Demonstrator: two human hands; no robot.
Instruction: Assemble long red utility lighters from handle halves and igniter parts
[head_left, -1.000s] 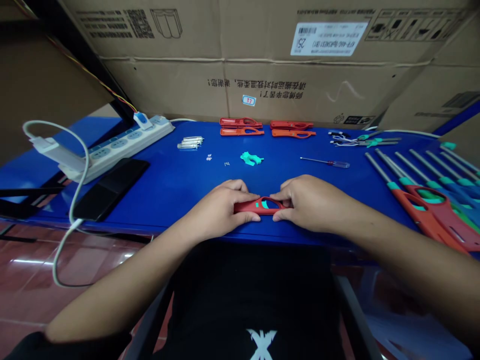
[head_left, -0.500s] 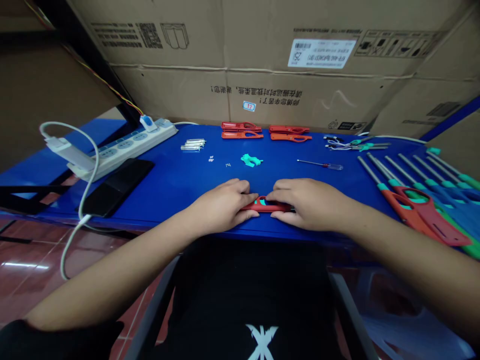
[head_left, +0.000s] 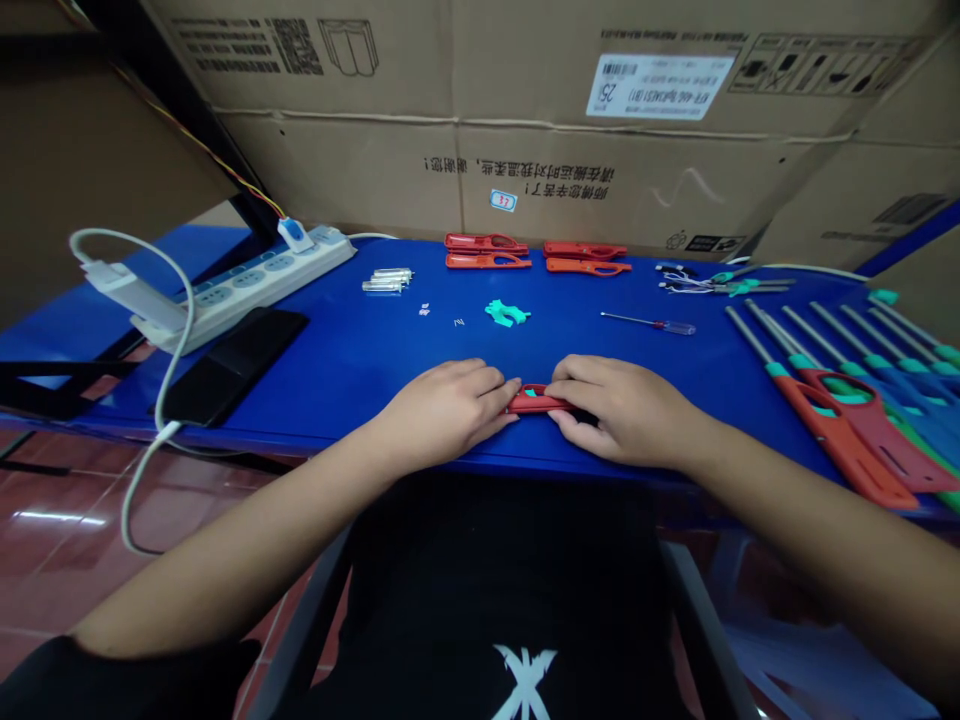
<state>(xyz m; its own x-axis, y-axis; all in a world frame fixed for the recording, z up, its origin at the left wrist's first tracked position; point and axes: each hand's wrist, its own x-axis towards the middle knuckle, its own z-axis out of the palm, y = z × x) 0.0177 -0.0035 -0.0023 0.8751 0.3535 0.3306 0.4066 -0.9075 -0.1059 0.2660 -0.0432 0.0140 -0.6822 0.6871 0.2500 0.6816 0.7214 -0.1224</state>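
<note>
Between my hands, near the table's front edge, is a red lighter body (head_left: 534, 403) with a bit of green showing in its opening. My left hand (head_left: 457, 410) pinches its left end with thumb and fingers. On its right end, my right hand (head_left: 619, 408) is closed with thumb below and fingers above. The fingers hide both ends of the piece. Beyond the hands lie green plastic parts (head_left: 508, 313), tiny pins (head_left: 459, 322), small pale pieces (head_left: 424, 309) and a screwdriver (head_left: 649, 323) with a clear handle.
Red shells (head_left: 487, 251) and silvery cylinders (head_left: 388, 281) lie at the back of the blue table (head_left: 360, 370). Left are a power strip (head_left: 255, 290) and black phone (head_left: 236, 365). Wired parts (head_left: 720, 284) and several long-nosed lighters (head_left: 847, 430) lie right. A cardboard box stands behind.
The red piece has turned slightly in my hands, and less green shows in its opening. My right fingers have shifted on it. The camera view has moved a little.
</note>
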